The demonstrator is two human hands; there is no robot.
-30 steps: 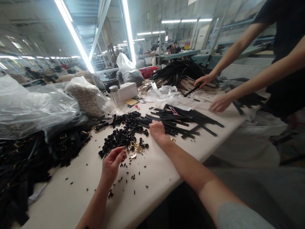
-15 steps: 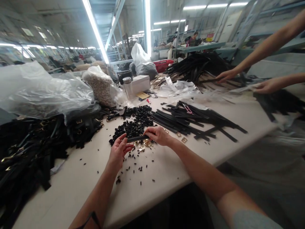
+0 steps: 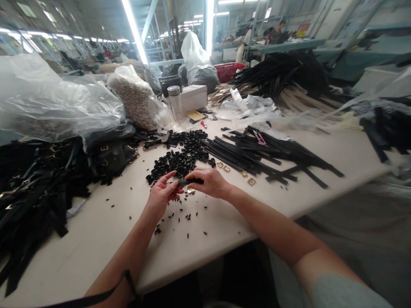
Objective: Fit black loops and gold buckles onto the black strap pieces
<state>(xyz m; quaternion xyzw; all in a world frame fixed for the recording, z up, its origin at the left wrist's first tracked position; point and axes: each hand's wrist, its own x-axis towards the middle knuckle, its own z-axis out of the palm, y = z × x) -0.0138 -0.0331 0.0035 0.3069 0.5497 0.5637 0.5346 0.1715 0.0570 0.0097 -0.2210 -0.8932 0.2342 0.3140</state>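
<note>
Between my two hands a short black strap (image 3: pixel 189 182) is stretched level just above the table. My left hand (image 3: pixel 163 191) pinches its left end between thumb and fingers. My right hand (image 3: pixel 209 182) is closed on the other end, its fingers covering part of the strap. Behind the hands lies a heap of black belt loops (image 3: pixel 173 162). A gold buckle (image 3: pixel 191 191) rests under the strap, and small black bits (image 3: pixel 188 217) are scattered on the table in front. More gold buckles (image 3: pixel 224 167) lie right of the heap.
Long black straps (image 3: pixel 247 156) are spread to the right, with pink-handled snips (image 3: pixel 259 137) on them. Buckled black straps (image 3: pixel 61 171) pile at the left. Behind stand a clear bottle (image 3: pixel 175 102), a white box (image 3: pixel 195 97) and plastic bags (image 3: pixel 131 96). The table (image 3: pixel 205 252) ends close to me.
My hands have come closer together on the strap. Another person's two hands at the upper right have left the view. The camera has tilted slightly down.
</note>
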